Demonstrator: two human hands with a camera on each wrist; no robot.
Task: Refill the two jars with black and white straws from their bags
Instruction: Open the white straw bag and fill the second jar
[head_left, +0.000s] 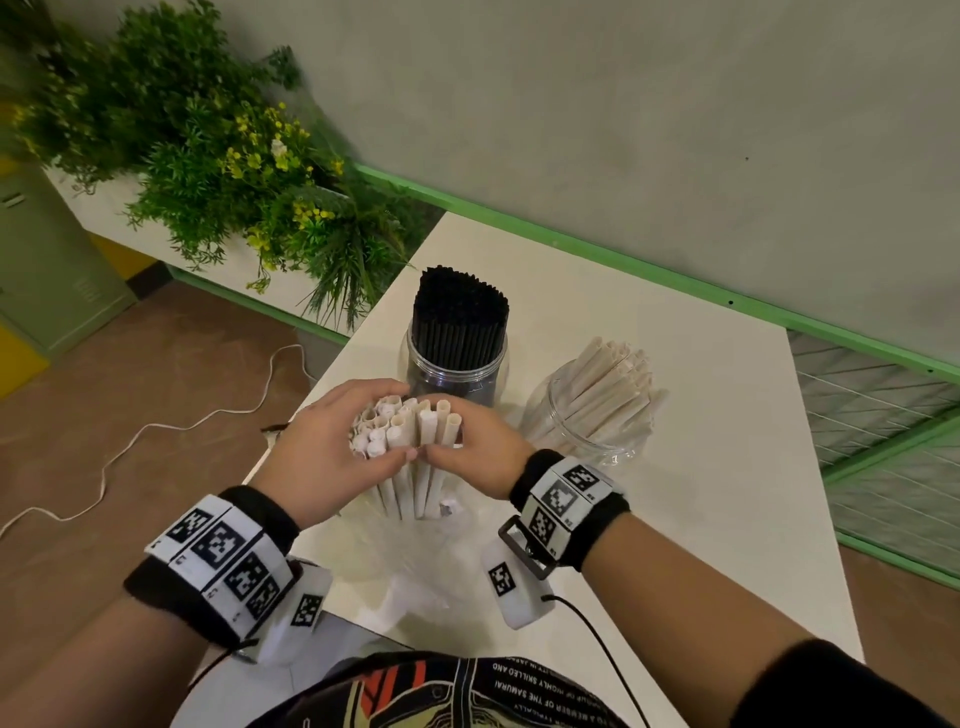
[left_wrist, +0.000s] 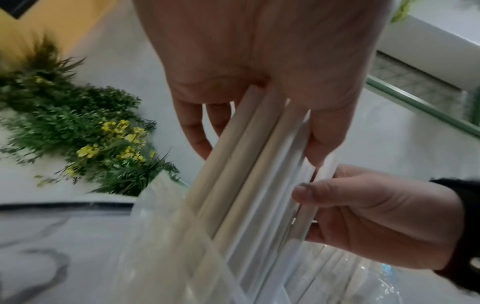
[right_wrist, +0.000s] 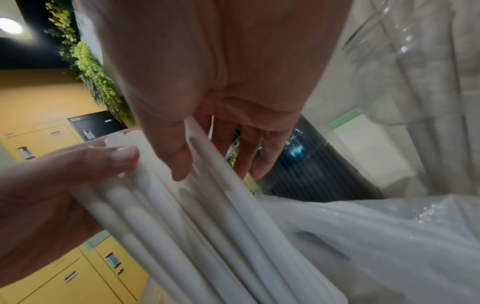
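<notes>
Table (head_left: 701, 467): white, holds both jars.
Bag (head_left: 415, 566): clear, near edge.
Black jar (head_left: 457, 364): far, full.
White jar (head_left: 587, 415): right, tilted.
White straws (head_left: 410, 441): half in bag.
Left hand (head_left: 332, 447): wrapped around straws.
Right hand (head_left: 483, 447): wrapped around straws.
Shirt (head_left: 545, 686): "SKILLED", "SAMURAI".

shirt (head_left: 467, 696) print, upside down: "highly skilled and", "samurai"
</notes>
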